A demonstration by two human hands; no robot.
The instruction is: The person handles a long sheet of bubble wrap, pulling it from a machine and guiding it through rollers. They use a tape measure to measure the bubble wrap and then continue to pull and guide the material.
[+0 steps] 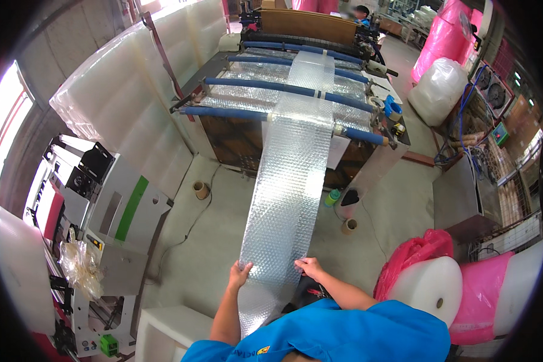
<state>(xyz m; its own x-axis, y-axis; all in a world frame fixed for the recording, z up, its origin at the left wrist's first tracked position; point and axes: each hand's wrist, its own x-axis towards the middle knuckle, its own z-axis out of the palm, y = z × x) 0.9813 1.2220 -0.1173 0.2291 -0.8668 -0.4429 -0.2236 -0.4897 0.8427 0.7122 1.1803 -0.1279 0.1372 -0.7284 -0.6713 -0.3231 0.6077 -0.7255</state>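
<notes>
A long strip of clear bubble wrap [289, 193] runs down from the machine ahead and stretches toward my body. My left hand [241, 275] is closed on its left edge. On the opposite edge my right hand [309, 266] pinches the film, at nearly the same height. Below my hands the lower end of the strip passes down in front of me, partly hidden by my blue shirt. At the far end the strip crosses several blue rollers [223, 113] on the machine's frame.
Cardboard tubes [201, 190] stand on the floor at left, near a thin cable. A green bottle [332, 198] is by the machine's base. At right lie a white foam roll [425, 292] and pink film [482, 295]. A grey-white machine [111, 223] stands left; a person [362, 17] is far back.
</notes>
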